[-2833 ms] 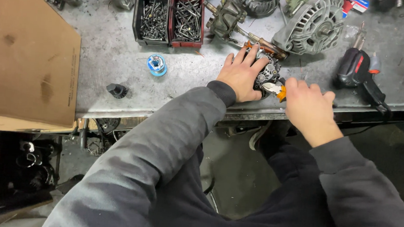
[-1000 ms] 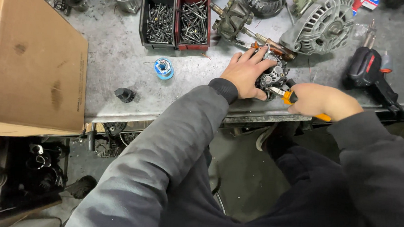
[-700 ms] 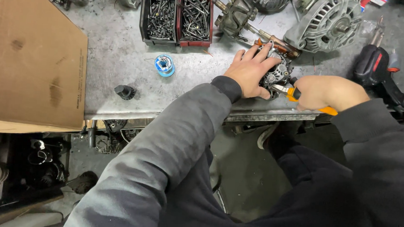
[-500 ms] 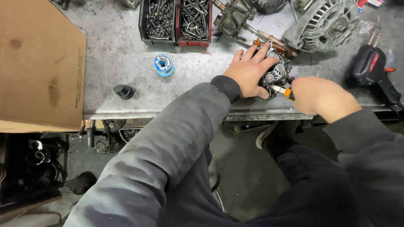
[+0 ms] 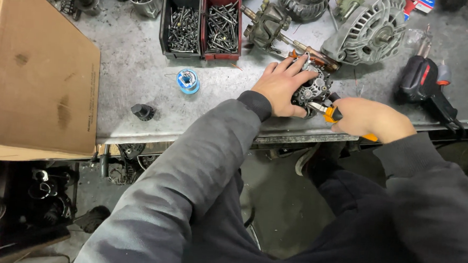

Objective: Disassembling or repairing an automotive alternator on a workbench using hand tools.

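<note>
far out to the left of the left hand a large brown cardboard box (image 5: 37, 68) sits on the grey, scuffed metal surface (image 5: 130, 72), overhanging its near edge. nearer, still left of that hand, a small black rubber cap (image 5: 142, 112) stands close to the surface's edge, and a blue spool of wire (image 5: 187, 81) lies a little further back. beyond the spool, a black plastic bin full of dark screws (image 5: 181, 24) and a red plastic bin full of long screws (image 5: 222, 24) stand side by side, touching. the left hand (image 5: 279, 88) lies palm down with its fingers spread and curled over a small dark metal part with ribbed silver fins (image 5: 312, 90), pressing it against the surface near the front edge. just behind the fingertips lies a dark rotor on a steel shaft (image 5: 274, 28), and behind that, to the right, a silver cast alternator housing (image 5: 368, 31). the right hand (image 5: 371, 118) is clenched around the orange handle of a screwdriver (image 5: 331, 113), whose short metal tip points left and meets the dark part right beside the left thumb; the two hands are almost touching there. to the right of the right hand, well apart from it, a black and red power tool (image 5: 426, 83) lies on the surface. both arms wear grey sleeves.
</note>
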